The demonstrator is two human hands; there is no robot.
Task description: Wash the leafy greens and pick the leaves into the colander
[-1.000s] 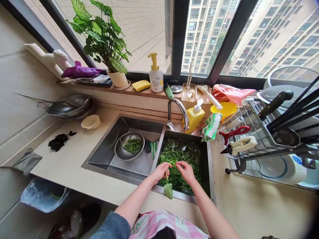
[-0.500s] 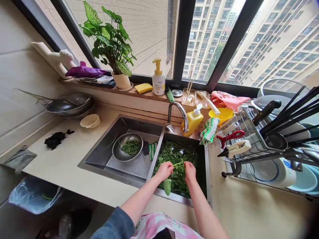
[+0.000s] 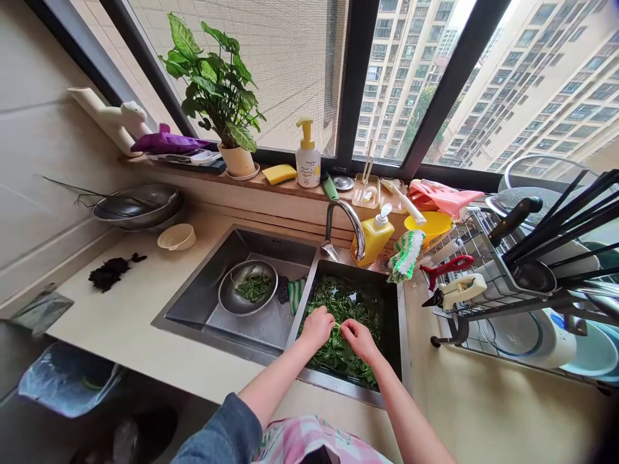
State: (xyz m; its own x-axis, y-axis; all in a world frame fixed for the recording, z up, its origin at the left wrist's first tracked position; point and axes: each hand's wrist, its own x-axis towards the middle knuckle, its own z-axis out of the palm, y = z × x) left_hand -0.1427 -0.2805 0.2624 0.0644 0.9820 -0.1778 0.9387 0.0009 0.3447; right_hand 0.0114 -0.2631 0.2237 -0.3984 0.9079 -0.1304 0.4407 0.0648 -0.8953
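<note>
Item: one green stem (image 3: 338, 325), short length visible, spanning the small gap between two bare hands; located above the right basin (image 3: 404, 335), toward its near left corner.

Left hand (image 3: 318, 327): back upward, fingers curled, pinching one end of the stem. Right hand (image 3: 358, 338): thumb and forefinger pinching the other end.

Beneath the hands: loose leafy greens (image 3: 355, 314) in water, spread across the right basin, thickest along its left and near edges.

Left basin (image 3: 242, 330): one round metal bowl (image 3: 229, 298), near the basin's right edge, containing a small heap of stems (image 3: 256, 287); one green striped cloth (image 3: 296, 294) between bowl and dividing edge.

Rear edge of sink: one curved chrome faucet (image 3: 360, 240); one yellow bottle (image 3: 374, 238) with white pump, beside it.

Counter (image 3: 120, 328): nested pans (image 3: 135, 207) at the back left corner; one cream bowl (image 3: 176, 238) near the back edge; one dark, crumpled clump (image 3: 111, 275) toward the left edge; one wire rack (image 3: 483, 252) by the right end, loaded with dishes and utensils.
</note>
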